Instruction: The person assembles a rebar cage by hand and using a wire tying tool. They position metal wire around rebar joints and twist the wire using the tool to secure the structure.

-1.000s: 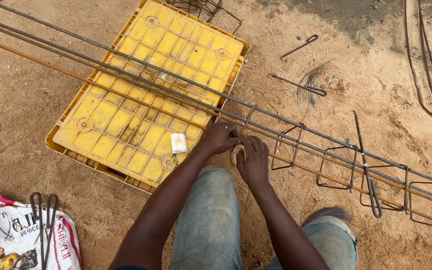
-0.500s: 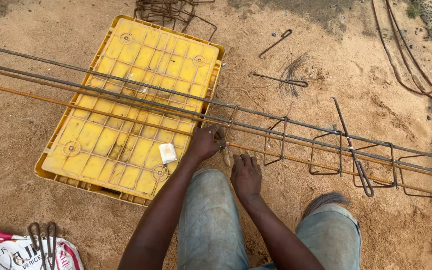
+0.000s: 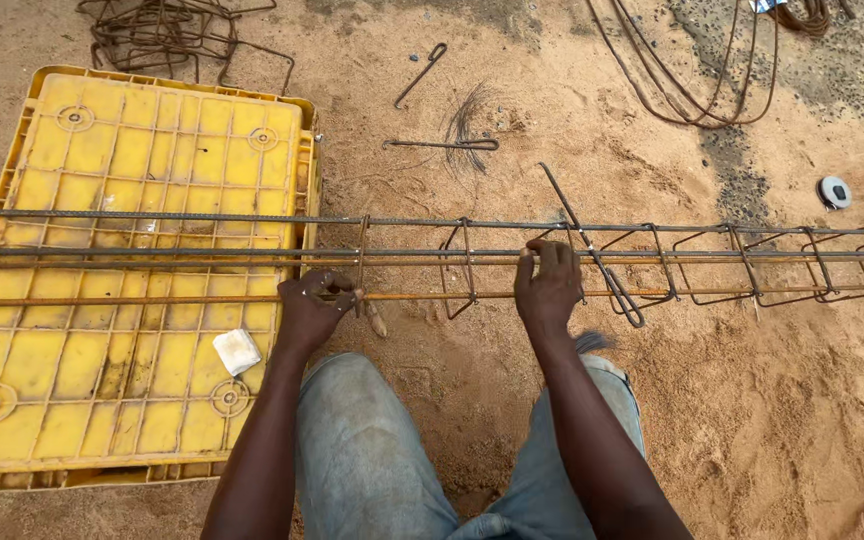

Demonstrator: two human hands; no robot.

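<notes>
Left hand (image 3: 314,305): you are gripping a loose stirrup (image 3: 360,262) at the rusty bar (image 3: 152,299);
Right hand (image 3: 548,283): you are clasping the rebar cage (image 3: 712,262);
Progress: right-side stirrups are sitting spaced; bars over the yellow crate (image 3: 102,380) are lying bare

left hand: the left hand (image 3: 314,308) is closed around the nearest rebar bar (image 3: 152,299), beside a loose stirrup (image 3: 360,262).
right hand: the right hand (image 3: 548,285) lies over the upper bars with its fingers (image 3: 542,256) curled on them.
rebar cage: long bars run left to right, with bent stirrups (image 3: 752,262) spaced along the right part.
yellow crate: an upturned yellow plastic crate (image 3: 62,400) sits under the bars at left, with a small white block (image 3: 237,351) on it.
hooked tool: a hooked tool (image 3: 592,255) leans across the cage near the right hand.
ground: sand, with a tie wire bundle (image 3: 467,120) and a tape measure (image 3: 834,192).
legs: knees in grey jeans (image 3: 372,450) below the bars.
</notes>
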